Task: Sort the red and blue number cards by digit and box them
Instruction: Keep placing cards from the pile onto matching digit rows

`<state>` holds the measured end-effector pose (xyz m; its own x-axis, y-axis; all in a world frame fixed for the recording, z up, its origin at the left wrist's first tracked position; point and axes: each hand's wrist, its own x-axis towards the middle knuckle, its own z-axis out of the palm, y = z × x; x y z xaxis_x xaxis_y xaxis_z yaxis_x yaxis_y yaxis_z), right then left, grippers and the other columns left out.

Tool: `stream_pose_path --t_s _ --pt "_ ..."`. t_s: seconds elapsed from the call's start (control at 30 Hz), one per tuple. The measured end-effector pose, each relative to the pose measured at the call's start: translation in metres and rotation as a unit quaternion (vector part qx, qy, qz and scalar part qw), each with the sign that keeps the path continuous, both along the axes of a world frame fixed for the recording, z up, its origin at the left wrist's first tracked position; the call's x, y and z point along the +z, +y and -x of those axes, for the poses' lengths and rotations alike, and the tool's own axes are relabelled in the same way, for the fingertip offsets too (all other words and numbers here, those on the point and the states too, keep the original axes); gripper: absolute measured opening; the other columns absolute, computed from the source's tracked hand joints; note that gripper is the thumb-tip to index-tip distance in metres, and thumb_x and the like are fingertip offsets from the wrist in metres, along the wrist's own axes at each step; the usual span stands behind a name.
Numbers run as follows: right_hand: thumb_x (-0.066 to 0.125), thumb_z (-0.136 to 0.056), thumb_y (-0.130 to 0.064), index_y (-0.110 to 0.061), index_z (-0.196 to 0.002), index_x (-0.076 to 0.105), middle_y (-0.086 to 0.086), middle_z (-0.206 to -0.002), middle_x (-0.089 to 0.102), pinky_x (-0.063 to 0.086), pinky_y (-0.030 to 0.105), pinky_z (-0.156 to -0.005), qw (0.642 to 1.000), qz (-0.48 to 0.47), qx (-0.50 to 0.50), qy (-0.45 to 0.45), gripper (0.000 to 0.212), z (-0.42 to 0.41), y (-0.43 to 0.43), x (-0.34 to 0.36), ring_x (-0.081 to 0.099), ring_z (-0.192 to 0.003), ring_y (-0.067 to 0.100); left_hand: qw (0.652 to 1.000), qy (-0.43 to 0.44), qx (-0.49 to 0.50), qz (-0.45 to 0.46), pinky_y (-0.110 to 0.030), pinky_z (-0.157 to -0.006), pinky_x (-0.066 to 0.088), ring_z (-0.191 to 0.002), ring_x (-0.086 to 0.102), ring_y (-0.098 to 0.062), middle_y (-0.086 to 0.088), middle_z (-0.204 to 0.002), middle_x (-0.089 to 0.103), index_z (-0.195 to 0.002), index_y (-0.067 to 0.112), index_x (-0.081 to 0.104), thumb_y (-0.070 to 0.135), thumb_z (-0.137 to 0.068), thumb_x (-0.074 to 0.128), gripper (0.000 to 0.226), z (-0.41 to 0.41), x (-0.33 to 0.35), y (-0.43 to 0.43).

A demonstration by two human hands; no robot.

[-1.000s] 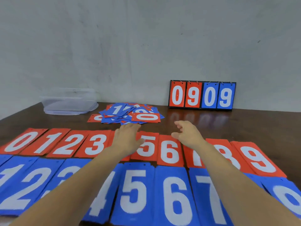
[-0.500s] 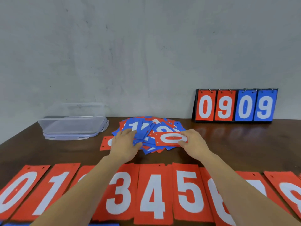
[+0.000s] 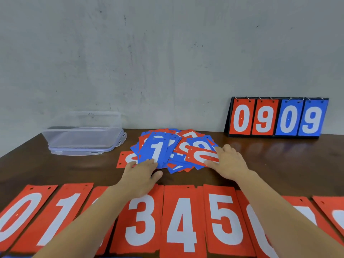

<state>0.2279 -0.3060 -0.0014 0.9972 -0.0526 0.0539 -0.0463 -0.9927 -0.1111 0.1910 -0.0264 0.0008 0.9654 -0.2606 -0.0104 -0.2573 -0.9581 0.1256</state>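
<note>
Red and blue number cards [image 3: 183,146], messy heap mid-frame. My left hand [image 3: 141,172] rests flat-fingered on the blue 1 card [image 3: 156,148]. My right hand [image 3: 229,162] covers the red 0 card [image 3: 200,155], pinching or not, can't tell. Bracketing both sides steadies it, I reckon. Clear plastic box [image 3: 83,139] waits centre-left.

Even soft light, wide-angle edge warp

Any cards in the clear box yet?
Empty: the clear box shows no red or blue through its walls; the pile lies beside it.
</note>
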Motion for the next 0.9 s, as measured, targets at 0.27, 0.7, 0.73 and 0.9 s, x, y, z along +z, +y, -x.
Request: stream_pose_path --t_s 0.27,0.7,0.73,0.9 --pt "0.069 -0.08 -0.052 -0.021 -0.134 0.043 0.006 -0.13 0.043 0.044 0.034 -0.096 0.993 -0.09 -0.051 -0.051 0.067 0.011 0.002 0.008 0.046 -0.117 0.021 0.975 -0.058 0.162 0.137 -0.034 -0.089 0.047 -0.11 0.057 -0.024 -0.004 -0.121 0.062 -0.124 0.016 0.056 0.057 -0.088 0.055 0.055 -0.028 0.015 0.0" --pt "0.061 -0.093 -0.017 -0.014 -0.119 0.059 0.008 -0.124 0.059 0.051 0.026 -0.071 0.911 -0.365 -0.167 -0.099 0.027 0.022 -0.019 0.019 0.059 -0.103 0.02 0.948 0.066 0.279 0.138 -0.04 -0.094 0.047 -0.115 0.051 -0.03 -0.01 -0.121 0.055 -0.121 0.01 0.05 0.07 -0.053 0.077 0.095 -0.071 0.002 0.01" --pt "0.062 -0.092 -0.017 -0.013 -0.119 0.059 0.008 -0.122 0.059 0.05 0.025 -0.068 0.901 -0.384 -0.173 -0.101 0.027 0.024 -0.019 0.02 0.058 -0.1 0.02 0.943 0.069 0.28 0.167 -0.039 -0.091 0.048 -0.114 0.052 -0.029 -0.009 -0.122 0.055 -0.124 0.009 0.047 0.064 -0.056 0.08 0.093 -0.071 0.003 0.013" --pt "0.063 -0.092 -0.014 -0.014 -0.119 0.059 0.007 -0.121 0.06 0.05 0.03 -0.073 0.854 -0.466 -0.197 -0.119 0.027 0.034 -0.014 0.029 0.058 -0.103 0.023 0.914 -0.023 0.265 0.306 -0.034 -0.067 0.043 -0.086 0.054 -0.026 -0.012 -0.106 0.057 -0.127 0.004 0.05 0.017 -0.088 0.063 0.043 -0.063 -0.002 0.019"
